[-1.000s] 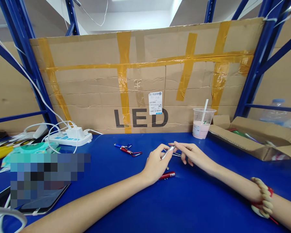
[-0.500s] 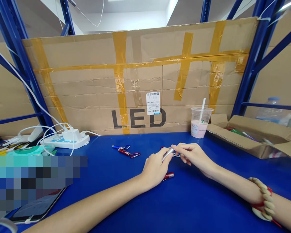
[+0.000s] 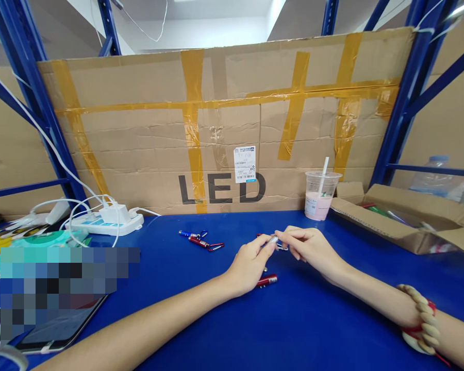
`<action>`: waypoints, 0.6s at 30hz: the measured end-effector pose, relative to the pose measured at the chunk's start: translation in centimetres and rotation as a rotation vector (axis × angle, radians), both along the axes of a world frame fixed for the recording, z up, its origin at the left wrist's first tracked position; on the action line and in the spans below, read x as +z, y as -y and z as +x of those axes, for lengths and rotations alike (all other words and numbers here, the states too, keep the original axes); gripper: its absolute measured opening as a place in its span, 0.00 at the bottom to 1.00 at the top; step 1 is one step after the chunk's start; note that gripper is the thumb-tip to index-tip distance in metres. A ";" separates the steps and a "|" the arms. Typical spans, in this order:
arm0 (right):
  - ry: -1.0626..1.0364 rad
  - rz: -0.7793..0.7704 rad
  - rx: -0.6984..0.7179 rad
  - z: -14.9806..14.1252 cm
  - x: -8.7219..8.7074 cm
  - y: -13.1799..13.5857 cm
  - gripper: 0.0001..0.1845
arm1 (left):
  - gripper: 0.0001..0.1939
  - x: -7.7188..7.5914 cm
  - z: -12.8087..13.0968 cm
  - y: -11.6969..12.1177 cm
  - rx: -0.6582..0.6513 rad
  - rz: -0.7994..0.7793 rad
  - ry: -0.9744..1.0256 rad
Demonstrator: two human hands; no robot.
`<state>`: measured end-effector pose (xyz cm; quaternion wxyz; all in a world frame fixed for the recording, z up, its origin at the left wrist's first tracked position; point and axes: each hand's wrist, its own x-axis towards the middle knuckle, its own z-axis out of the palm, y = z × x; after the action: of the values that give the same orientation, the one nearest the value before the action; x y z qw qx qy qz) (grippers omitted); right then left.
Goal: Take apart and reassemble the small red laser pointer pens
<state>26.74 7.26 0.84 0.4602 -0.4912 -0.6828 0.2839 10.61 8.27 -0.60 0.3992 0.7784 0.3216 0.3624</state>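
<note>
My left hand (image 3: 249, 265) is closed around a silver mini flashlight (image 3: 274, 239), mostly covered by the fingers. Thumb and index finger of my right hand (image 3: 307, 245) pinch at its far end; whatever small part lies between those fingertips is hidden. Just below my left hand a red mini flashlight (image 3: 267, 281) rests on the blue table (image 3: 224, 330), partly covered. Behind my fingertips, bits of a red and a silver clip (image 3: 282, 248) show. Further left lie a blue mini flashlight (image 3: 187, 234) and another red one with a carabiner (image 3: 215, 247).
A plastic cup (image 3: 320, 198) with a pink drink and straw stands at the back right, beside an open cardboard box (image 3: 394, 221). At left are a white power strip (image 3: 104, 224) with cables and a phone (image 3: 62, 327). A cardboard panel (image 3: 147, 154) closes off the back.
My left hand's fingers have shifted over the silver flashlight, so less of it shows. More of the red flashlight below is visible. Both hands stay nearly in place.
</note>
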 end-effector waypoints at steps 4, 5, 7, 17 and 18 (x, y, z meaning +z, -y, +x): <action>-0.017 -0.015 0.008 0.0 -0.1 -0.2 0.20 | 0.18 -0.3 0.1 -0.2 -0.048 -0.074 0.081; -0.023 -0.017 0.012 0.0 -0.2 -0.2 0.20 | 0.18 -0.3 0.1 -0.3 -0.054 -0.083 0.089; -0.038 -0.025 0.017 0.0 -0.2 -0.3 0.20 | 0.17 -0.3 0.1 -0.3 -0.063 -0.092 0.099; -0.077 0.002 0.034 0.0 -0.2 -0.2 0.20 | 0.17 0.0 0.1 -0.2 -0.134 -0.257 0.192; -0.073 0.011 0.044 0.0 -0.2 -0.3 0.21 | 0.19 0.1 0.1 -0.2 -0.149 -0.287 0.208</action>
<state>26.74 7.52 0.65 0.4811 -0.4628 -0.6778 0.3079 10.67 8.49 -0.54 0.5631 0.6934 0.2684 0.3607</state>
